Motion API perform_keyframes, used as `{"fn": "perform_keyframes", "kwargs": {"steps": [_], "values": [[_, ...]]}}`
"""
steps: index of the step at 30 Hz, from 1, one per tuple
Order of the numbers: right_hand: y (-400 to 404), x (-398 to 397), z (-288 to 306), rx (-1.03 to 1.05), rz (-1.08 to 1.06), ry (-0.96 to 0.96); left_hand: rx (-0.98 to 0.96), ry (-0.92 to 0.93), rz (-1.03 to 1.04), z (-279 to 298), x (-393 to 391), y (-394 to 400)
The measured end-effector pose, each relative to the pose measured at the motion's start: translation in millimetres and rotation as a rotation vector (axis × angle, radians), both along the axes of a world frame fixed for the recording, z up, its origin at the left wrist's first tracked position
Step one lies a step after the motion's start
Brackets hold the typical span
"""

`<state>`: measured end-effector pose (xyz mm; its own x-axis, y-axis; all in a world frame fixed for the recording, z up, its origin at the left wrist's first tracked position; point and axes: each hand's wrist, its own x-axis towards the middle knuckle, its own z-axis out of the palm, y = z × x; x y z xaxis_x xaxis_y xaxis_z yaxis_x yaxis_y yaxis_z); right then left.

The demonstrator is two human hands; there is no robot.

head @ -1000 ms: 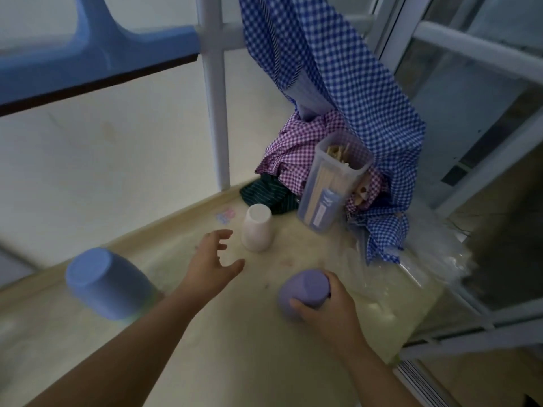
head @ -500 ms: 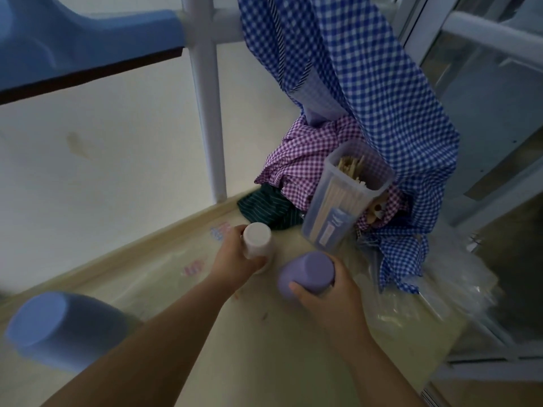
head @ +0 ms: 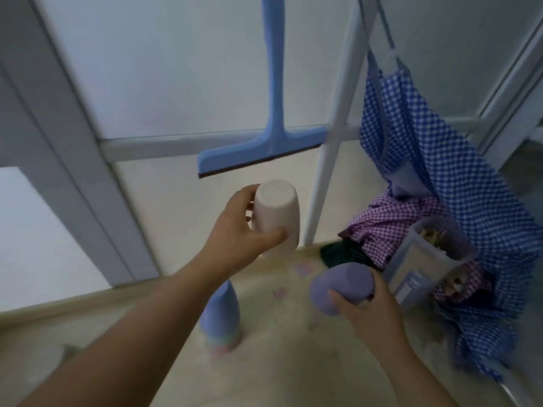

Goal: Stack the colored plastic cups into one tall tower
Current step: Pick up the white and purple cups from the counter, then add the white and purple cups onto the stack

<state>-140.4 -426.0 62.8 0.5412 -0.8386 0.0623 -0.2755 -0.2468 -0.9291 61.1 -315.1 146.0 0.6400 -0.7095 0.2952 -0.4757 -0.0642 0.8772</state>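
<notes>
Two hands, each gripping an upturned cup above the table.

The left hand (head: 235, 230) is reaching forward with the arm stretched out, its fingers and thumb wrapping around a pale pink cup (head: 277, 214) held upside down in the air. The right hand (head: 367, 306) is sitting lower and nearer, clasping a purple cup (head: 340, 284), also base-up. Between the forearms, a blurred stack of cups (head: 221, 321) with a blue one on top is standing on the beige table (head: 293, 362).
</notes>
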Motion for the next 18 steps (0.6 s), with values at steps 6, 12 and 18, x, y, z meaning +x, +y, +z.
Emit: {"fn": "perform_keyframes", "kwargs": {"steps": [6,12,18], "values": [[41,45,37,-0.072,0.134,-0.065,-0.027,0.029,0.186,18,23,82],[67,62,50,-0.091,0.157,-0.093,0.094,0.045,0.209,-18,17,103],[78,55,53,-0.108,0.173,-0.078,0.147,0.044,0.166,-37,11,98]]}}
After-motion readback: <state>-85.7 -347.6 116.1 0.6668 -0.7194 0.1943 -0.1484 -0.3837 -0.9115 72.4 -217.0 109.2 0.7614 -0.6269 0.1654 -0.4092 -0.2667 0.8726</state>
